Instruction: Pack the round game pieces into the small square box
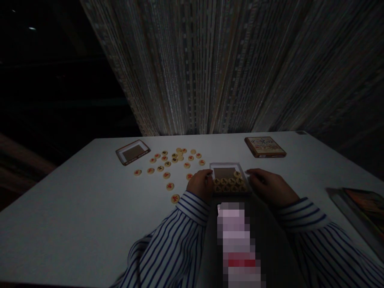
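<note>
A shallow open box (225, 165) with a white rim and brown bottom lies in front of me. Its near part holds rows of round wooden Chinese chess pieces (231, 181) with dark characters, and one more (237, 174) sits above them at the right. My left hand (200, 185) is closed at the box's left side, fingertips on the rim. Curled beside the right side is my right hand (271, 186), its index fingertip close to the rim; whether it touches, or holds anything, is hidden. More pieces (167, 164), many with red characters, are scattered left of the box.
On the white table (90, 216), a second open box part (133, 153) lies at back left. A closed, printed box (265, 147) rests at back right, and a colourful flat item (364, 206) at the right edge. A string curtain (204, 72) hangs behind. The room is dim.
</note>
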Tool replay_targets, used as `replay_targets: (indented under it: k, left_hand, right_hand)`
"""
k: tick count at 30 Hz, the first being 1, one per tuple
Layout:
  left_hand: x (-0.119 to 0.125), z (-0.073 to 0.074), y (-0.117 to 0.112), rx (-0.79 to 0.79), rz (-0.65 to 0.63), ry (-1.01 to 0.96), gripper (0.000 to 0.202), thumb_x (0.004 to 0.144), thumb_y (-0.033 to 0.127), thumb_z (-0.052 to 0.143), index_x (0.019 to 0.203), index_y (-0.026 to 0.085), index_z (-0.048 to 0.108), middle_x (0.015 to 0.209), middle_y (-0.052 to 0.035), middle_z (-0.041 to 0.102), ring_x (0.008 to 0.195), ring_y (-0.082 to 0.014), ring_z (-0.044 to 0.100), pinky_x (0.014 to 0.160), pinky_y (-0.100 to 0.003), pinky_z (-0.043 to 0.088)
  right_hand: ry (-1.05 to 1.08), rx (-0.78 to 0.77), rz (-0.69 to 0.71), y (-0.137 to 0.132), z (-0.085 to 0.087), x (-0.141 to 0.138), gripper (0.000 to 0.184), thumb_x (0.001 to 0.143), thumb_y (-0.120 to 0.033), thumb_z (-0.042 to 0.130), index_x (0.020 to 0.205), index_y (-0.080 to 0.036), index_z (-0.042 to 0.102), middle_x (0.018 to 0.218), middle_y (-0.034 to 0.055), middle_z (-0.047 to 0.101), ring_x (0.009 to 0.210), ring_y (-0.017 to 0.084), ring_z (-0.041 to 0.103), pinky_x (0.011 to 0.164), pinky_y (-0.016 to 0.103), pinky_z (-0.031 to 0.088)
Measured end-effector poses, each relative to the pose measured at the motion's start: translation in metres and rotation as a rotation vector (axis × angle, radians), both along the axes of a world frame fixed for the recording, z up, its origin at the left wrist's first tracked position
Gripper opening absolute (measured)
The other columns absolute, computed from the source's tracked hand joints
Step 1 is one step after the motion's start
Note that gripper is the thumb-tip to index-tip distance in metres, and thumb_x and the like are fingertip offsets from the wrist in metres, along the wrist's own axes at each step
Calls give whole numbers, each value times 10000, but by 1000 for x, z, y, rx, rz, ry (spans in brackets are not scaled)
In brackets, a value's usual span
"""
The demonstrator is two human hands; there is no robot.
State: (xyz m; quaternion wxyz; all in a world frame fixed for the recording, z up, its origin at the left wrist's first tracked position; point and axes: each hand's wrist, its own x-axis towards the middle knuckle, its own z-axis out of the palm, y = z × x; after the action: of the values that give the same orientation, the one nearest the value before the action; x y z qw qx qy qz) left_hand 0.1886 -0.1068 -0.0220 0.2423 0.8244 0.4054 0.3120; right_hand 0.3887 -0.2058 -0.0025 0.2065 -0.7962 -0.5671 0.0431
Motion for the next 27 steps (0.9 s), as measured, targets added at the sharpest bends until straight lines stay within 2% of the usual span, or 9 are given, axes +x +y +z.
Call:
replay_targets:
  k: [8, 17, 24, 27]
  left_hand:
    - [-4, 13, -5, 63, 22, -185, 128, 752, 160, 530, 796, 172, 649, 789, -40, 671, 747, -142, 611, 716, -270, 489]
    - [-16, 31, -6, -22, 61, -395, 140, 752, 231, 549, 790, 150, 656, 744, -31, 673, 680, -122, 598, 669, -239, 481]
    - [-35, 61, 21, 68, 55, -423, 155, 723, 287, 578, 739, 147, 640, 696, -20, 657, 647, -120, 581, 642, -235, 472]
    - [-46, 68, 38, 108, 89, -437, 163, 714, 301, 581, 736, 148, 630, 682, -14, 647, 639, -119, 581, 622, -226, 469]
  right_hand:
    - [15, 160, 6, -1, 1, 2, 298, 777, -295, 427, 947, -191, 648, 908, 65, 696, 782, 199, 641, 712, 329, 496]
    - [111, 301, -33, -2, 5, 3, 291, 798, -364, 434, 854, -167, 641, 807, 64, 688, 733, 184, 623, 669, 295, 465]
    - [170, 389, -64, -3, 7, 2, 288, 781, -398, 458, 819, -169, 629, 717, 45, 667, 664, 177, 605, 624, 289, 453]
    - [180, 406, -80, -3, 9, 1, 293, 780, -412, 451, 786, -173, 619, 685, 39, 657, 642, 174, 602, 610, 285, 451]
